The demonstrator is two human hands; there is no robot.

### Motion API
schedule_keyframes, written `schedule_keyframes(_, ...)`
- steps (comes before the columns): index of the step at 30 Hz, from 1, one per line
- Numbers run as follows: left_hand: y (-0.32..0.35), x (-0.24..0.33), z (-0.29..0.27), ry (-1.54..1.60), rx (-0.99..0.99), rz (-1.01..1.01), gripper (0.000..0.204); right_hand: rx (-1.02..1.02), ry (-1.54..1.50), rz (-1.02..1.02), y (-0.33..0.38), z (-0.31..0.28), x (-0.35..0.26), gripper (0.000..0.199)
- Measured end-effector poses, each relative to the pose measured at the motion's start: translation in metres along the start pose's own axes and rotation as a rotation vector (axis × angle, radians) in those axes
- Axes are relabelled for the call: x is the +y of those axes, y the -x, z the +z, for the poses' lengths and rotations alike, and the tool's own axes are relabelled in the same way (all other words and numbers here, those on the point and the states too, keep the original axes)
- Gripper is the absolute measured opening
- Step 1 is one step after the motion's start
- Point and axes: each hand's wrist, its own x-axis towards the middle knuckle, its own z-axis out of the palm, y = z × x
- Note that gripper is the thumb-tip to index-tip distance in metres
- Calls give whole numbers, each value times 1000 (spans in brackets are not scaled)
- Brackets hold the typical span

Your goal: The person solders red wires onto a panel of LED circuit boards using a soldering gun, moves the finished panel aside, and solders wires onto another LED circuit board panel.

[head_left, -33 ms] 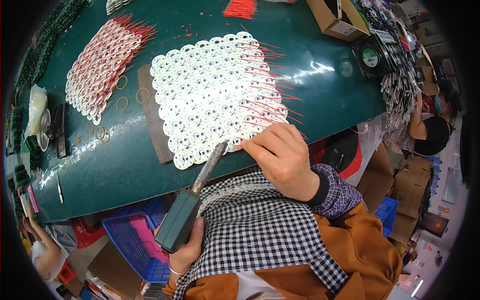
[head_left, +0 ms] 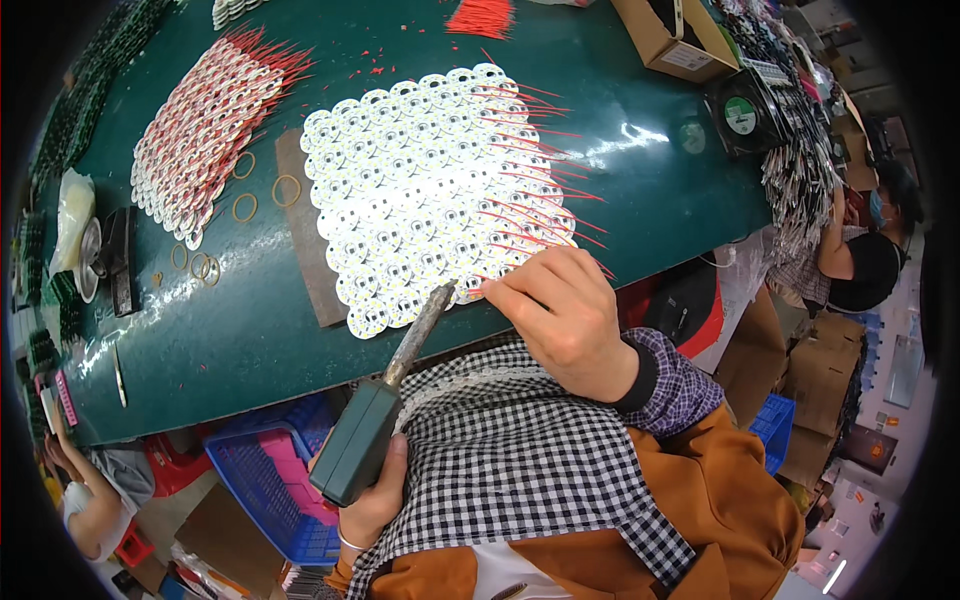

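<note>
A panel of joined round white LED circuit boards lies on the green table, with red wires sticking out along its right side. My left hand is wrapped round the dark green handle of a soldering iron. The iron's metal shaft slants up to the panel's near edge, its tip at or just over a board there. Close to that tip, my right hand is closed in a pinch on a red wire, whose end shows at the board. The fingers hide most of this wire.
A brown strip shows beneath the panel's left edge. Farther left are a stack of wired boards and several rubber bands. A cardboard box and a black fan-like unit stand at right. A blue basket sits below the table.
</note>
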Motion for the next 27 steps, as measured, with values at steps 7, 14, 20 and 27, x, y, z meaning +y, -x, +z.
schedule_keyframes(7,-4,5,1,-50,13,16,32,-63,-2,13,4,3,0,21)
schedule_keyframes(14,-5,9,1,-66,0,2,30,-76,-16,30,4,4,-1,19)
schedule_keyframes(20,-10,5,9,-40,103,142,24,-54,-40,36,4,5,-1,17)
schedule_keyframes(27,-11,0,10,-50,95,185,22,-35,-61,55,5,7,-1,15)
